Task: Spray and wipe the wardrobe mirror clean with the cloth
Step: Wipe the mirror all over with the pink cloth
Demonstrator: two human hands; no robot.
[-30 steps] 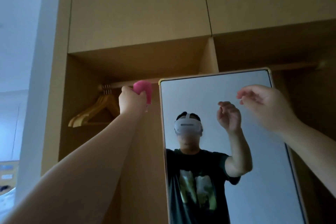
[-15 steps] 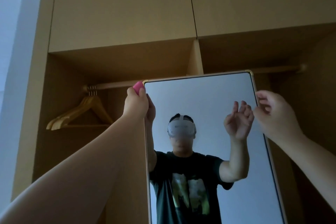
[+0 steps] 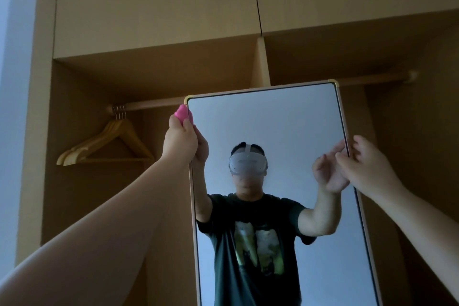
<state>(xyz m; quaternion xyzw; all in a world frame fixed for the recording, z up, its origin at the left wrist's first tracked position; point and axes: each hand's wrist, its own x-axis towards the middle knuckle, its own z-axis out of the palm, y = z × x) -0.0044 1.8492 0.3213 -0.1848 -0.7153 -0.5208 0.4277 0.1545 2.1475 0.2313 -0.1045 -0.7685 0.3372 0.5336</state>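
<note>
A tall mirror in a thin light frame stands in front of the open wardrobe. My left hand is raised at the mirror's upper left corner and grips a bunched pink cloth, which pokes out above my fingers against the frame edge. My right hand is at the mirror's right edge, about mid-height in view, with its fingers curled around the frame. The glass reflects a person wearing a headset and both raised arms. No spray bottle is in view.
A wooden rail crosses the wardrobe behind the mirror, with several wooden hangers at its left end. Closed upper cabinet doors sit above. A pale wall borders the wardrobe on the left.
My left hand carried the pink cloth rightward from beside the mirror onto its top left corner. My right hand moved from in front of the glass to the right frame edge.
</note>
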